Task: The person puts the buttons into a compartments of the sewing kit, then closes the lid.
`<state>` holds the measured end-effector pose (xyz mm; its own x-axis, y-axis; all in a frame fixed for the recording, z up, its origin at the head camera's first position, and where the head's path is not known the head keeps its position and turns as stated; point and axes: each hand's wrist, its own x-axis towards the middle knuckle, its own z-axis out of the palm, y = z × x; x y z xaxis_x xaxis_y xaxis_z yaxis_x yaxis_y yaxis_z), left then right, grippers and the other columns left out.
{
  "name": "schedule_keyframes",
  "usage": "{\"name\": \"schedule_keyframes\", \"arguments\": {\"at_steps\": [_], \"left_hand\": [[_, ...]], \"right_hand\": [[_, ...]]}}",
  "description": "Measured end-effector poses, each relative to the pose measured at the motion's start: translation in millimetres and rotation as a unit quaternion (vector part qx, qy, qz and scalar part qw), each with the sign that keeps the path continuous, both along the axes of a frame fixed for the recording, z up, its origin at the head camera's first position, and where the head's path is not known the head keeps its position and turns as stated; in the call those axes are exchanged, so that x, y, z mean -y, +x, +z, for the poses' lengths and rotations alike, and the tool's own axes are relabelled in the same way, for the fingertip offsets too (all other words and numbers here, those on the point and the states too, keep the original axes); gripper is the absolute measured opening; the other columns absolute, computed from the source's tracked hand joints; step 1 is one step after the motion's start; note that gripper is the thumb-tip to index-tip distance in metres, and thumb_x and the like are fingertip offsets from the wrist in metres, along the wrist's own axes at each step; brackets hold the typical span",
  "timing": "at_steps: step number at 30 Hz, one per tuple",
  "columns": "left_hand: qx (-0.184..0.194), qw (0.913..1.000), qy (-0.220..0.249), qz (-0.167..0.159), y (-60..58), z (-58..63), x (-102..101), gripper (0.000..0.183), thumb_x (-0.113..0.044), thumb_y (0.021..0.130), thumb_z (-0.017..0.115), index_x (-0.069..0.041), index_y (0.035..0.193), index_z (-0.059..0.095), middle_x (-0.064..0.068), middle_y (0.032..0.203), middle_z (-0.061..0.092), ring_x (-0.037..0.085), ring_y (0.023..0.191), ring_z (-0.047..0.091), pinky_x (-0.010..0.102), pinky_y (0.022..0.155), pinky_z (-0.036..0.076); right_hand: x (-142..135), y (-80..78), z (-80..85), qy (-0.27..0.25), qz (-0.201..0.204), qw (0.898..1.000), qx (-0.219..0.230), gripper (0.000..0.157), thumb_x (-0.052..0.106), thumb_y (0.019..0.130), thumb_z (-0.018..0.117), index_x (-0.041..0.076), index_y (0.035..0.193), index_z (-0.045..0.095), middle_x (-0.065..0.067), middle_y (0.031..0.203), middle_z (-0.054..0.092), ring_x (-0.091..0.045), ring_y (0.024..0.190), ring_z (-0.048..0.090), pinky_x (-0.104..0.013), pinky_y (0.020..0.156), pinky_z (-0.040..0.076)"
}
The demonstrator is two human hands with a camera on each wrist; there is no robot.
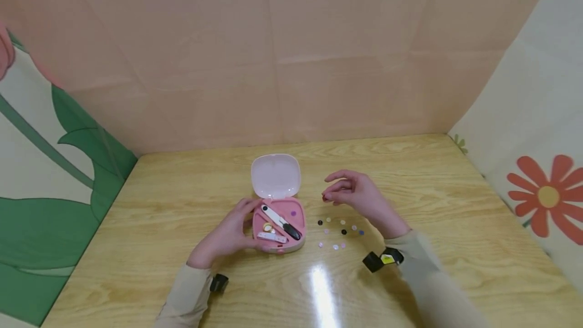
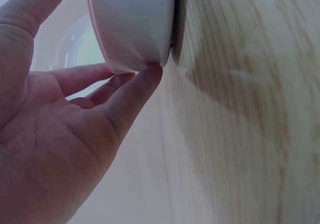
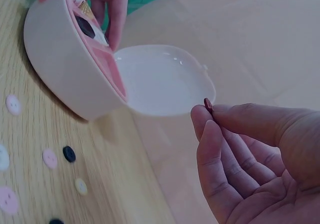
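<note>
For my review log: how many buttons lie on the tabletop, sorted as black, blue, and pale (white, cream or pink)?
Black buttons: 2
Blue button: 1
Pale buttons: 7
Total: 10

Left arm (image 1: 182, 295): sleeved, in from lower left, angled forward and inward.
Left hand (image 1: 230, 234): gripping, thumb and fingers well apart, fingers bent at tips.
Left thumb (image 2: 37, 4): tip cut off in left wrist view, pressure hard to judge.
Right arm (image 1: 428, 272): sleeved, in from lower right, angled forward and inward.
Right hand (image 1: 364, 199): raised, farther forward than left.
Right thumb (image 3: 260, 121): pinching with a fingertip, other fingers curved.
</note>
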<state>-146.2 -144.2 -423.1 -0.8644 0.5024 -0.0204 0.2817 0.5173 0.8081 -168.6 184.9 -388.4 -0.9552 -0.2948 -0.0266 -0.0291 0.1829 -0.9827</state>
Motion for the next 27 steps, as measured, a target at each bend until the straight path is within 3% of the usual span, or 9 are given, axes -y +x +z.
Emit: {"name": "schedule_keyframes", "arguments": {"at_steps": [14, 20, 27], "left_hand": [[-0.002, 0.9998, -0.019, 0.002, 0.2, -1.4, -1, 0.105, -0.049, 0.061, 0.086, -0.021, 0.148, 0.036, -0.007, 0.131, 0.041, 0.016, 0.126, 0.038, 0.043, 0.11, 0.031], [0.006, 0.9999, 0.006, -0.005, -0.4, -1.1, 1, 0.104, -0.039, 0.061, 0.089, -0.015, 0.148, 0.036, -0.001, 0.129, 0.042, 0.022, 0.126, 0.042, 0.041, 0.106, 0.038], [-0.013, 0.9999, -0.011, -0.002, -1.3, -2.1, 1, 0.106, -0.046, 0.06, 0.088, -0.018, 0.148, 0.036, -0.002, 0.13, 0.043, 0.021, 0.127, 0.041, 0.044, 0.107, 0.035]], "right_hand": [[23, -2.4, -6.9, -0.016, 0.016, 1.0, 0.012, 0.03, 0.001, 0.087, 0.068, -0.003, 0.114, 0.056, -0.019, 0.094, 0.069, -0.03, 0.085, 0.068, -0.055, 0.078, 0.053], [34, -1.5, -15.4, -0.017, 0.026, 0.999, 0.023, 0.034, 0.001, 0.086, 0.069, -0.007, 0.116, 0.055, -0.018, 0.094, 0.069, -0.03, 0.085, 0.068, -0.051, 0.078, 0.055], [47, 3.2, -20.2, 0.001, 0.015, 1.0, 0.027, 0.032, -0.001, 0.085, 0.07, -0.007, 0.114, 0.057, -0.017, 0.092, 0.069, -0.03, 0.084, 0.067, -0.046, 0.077, 0.057]]}}
